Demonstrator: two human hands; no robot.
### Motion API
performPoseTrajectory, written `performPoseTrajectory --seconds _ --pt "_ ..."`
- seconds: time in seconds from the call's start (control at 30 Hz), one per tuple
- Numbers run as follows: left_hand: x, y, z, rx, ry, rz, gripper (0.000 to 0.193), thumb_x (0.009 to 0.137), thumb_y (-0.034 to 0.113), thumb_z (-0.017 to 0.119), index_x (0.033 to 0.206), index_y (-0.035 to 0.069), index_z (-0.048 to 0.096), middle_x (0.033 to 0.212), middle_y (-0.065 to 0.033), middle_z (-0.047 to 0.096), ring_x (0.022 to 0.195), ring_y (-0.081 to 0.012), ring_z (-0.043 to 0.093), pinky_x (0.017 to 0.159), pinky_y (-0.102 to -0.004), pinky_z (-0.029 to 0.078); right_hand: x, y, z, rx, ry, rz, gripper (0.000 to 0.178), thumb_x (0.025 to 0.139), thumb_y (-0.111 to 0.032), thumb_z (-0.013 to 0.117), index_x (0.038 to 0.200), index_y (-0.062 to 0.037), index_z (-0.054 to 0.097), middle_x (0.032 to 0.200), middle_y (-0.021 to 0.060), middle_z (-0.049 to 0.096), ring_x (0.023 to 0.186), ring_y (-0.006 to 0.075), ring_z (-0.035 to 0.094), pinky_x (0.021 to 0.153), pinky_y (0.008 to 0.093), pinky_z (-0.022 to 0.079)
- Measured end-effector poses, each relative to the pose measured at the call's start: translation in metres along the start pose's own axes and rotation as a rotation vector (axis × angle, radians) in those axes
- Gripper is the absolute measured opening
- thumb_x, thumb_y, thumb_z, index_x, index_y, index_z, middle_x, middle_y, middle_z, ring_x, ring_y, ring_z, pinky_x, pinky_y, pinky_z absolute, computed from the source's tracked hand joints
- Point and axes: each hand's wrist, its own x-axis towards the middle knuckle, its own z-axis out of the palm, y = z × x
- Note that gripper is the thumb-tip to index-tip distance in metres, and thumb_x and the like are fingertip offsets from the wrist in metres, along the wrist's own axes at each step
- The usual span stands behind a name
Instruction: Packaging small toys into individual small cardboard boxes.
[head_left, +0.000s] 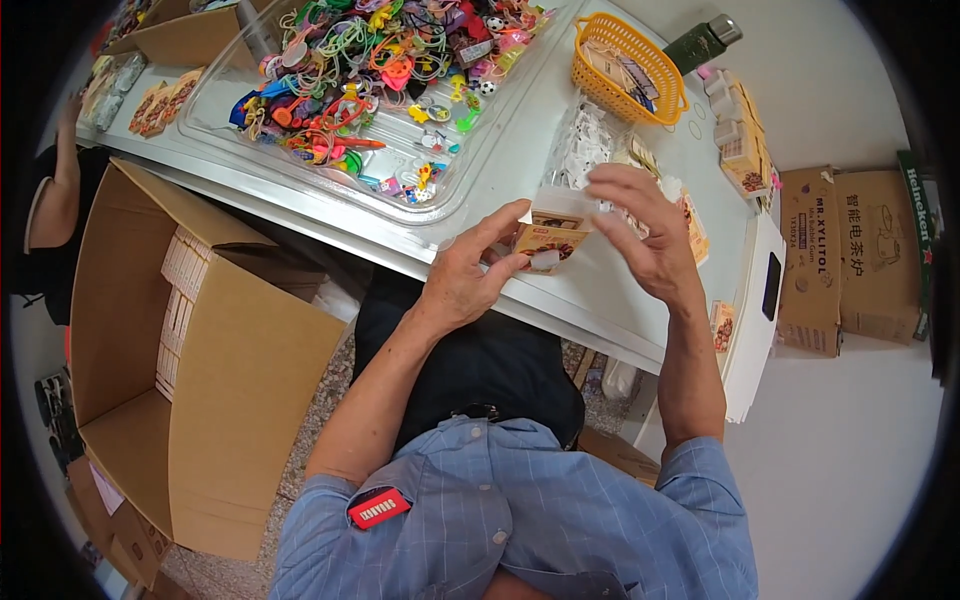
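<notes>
My left hand is closed on a small orange and cream carton, its thumb and fingers pinching the side, above the front edge of the white table. A pale flap stands up at the carton's top. Beside that flap is my right hand, fingers stretched and apart; whether a fingertip touches the flap I cannot tell. Just beyond lie several small white packets, and more orange printed cartons sit partly hidden behind my right hand.
Colourful trinkets and cords fill a clear tray. A yellow basket, a green flask and stacked cartons stand farther right. A phone lies at the right edge. At left, a large cardboard box holds white cartons; another person's arm shows beyond.
</notes>
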Motion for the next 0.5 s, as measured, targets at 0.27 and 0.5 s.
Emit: performPoseTrajectory --seconds 0.27,0.5 --pt "0.001 0.005 0.002 0.036 -0.007 -0.023 0.070 0.089 0.001 0.074 0.152 0.018 0.048 0.119 -0.0140 0.071 0.097 -0.0185 0.070 0.077 -0.0296 0.057 -0.060 0.006 0.028 0.028 0.472 0.058 0.019 0.093 0.003 0.065 0.111 0.0020 0.068 0.101 0.0085 0.066 0.089 0.0133 0.060 0.078 0.0276 0.050" --pt "0.004 -0.003 0.005 -0.028 0.094 0.036 0.069 0.088 -0.004 0.072 0.151 0.012 0.048 0.122 -0.0143 0.070 0.108 -0.0198 0.070 0.075 -0.0280 0.056 -0.066 0.003 0.053 0.042 -0.020 0.399 0.031 0.085 -0.015 0.078 0.112 -0.0005 0.069 0.104 0.0123 0.066 0.093 0.0241 0.064 0.079 0.0338 0.052"
